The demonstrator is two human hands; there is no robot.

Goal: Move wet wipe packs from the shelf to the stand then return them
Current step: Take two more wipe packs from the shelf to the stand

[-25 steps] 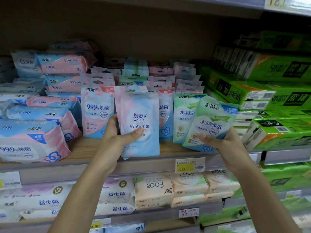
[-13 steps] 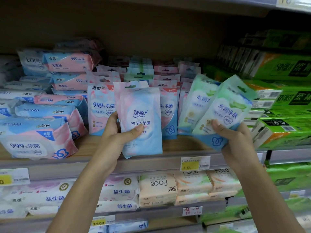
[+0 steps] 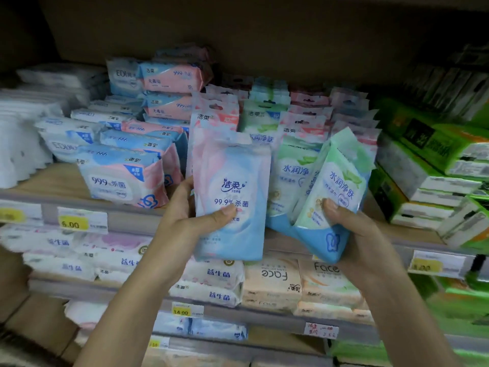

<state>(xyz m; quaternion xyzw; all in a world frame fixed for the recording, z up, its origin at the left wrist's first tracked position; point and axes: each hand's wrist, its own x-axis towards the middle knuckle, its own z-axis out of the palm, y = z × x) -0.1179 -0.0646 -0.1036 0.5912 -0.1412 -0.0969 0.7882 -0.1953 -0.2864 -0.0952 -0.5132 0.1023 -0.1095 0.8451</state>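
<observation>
Fingers of our left hand (image 3: 191, 221) hide behind the wipe pack (image 3: 232, 186); we can't read the blurry right price tag (image 3: 436, 263).

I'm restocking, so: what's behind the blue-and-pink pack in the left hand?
Behind the blue-and-pink pack held by the left hand, tops of upright pink packs show on the shelf. Their lower parts are covered, so the row's depth is unclear.

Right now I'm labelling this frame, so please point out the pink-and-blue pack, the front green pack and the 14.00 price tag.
pink-and-blue pack (image 3: 232, 192), head view, middle of its printed front.
front green pack (image 3: 341, 181), head view, the lettering on its printed front.
14.00 price tag (image 3: 181, 311), head view, its yellow part.
</observation>
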